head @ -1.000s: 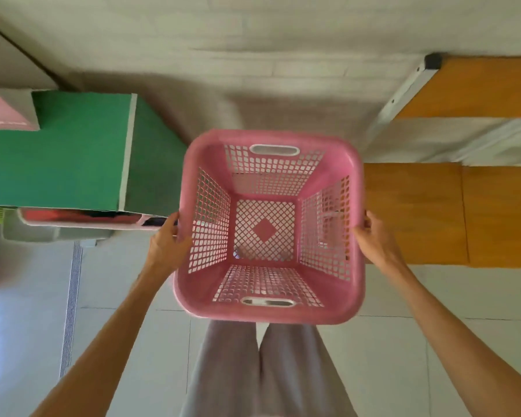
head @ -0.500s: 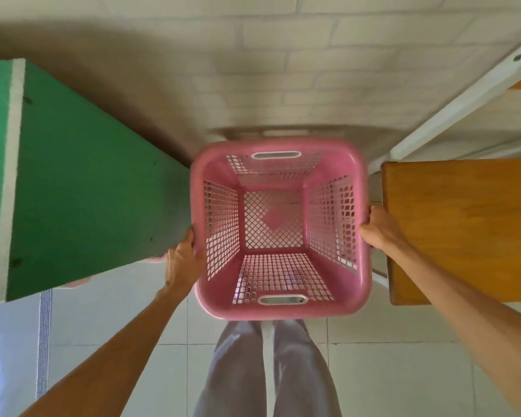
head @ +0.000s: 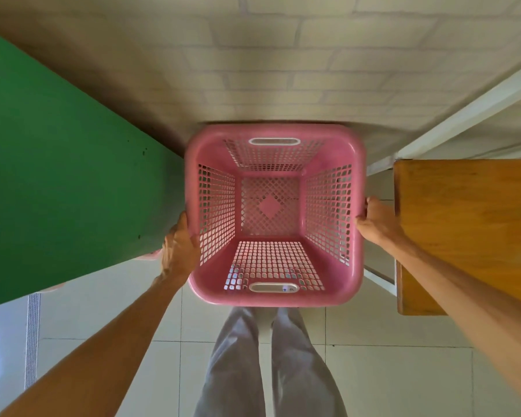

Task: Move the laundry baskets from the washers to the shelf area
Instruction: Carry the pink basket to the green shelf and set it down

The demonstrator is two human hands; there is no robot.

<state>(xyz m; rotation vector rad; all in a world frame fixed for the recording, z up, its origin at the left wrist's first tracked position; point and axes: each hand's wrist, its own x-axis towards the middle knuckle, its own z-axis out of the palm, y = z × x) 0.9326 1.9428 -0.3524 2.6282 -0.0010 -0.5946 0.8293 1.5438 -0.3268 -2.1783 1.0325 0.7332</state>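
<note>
— Two big blocks frame the gap: a green painted cabinet (head: 66,176) on the left, an orange-brown wooden counter (head: 469,224) on the right, with pale brick wall (head: 283,70) ahead and tiled floor (head: 388,371) below.

— And the load?

— One empty pink perforated plastic laundry basket (head: 273,215), held off the floor between those two, its far rim close to the wall.

— Grip?

— Left hand (head: 178,248) is closed around the left rim, right hand (head: 376,221) closed around the right rim, roughly level; neither is nearer. The basket sits straight ahead of both, so setting it down probably means lowering it squarely into that gap.
</note>
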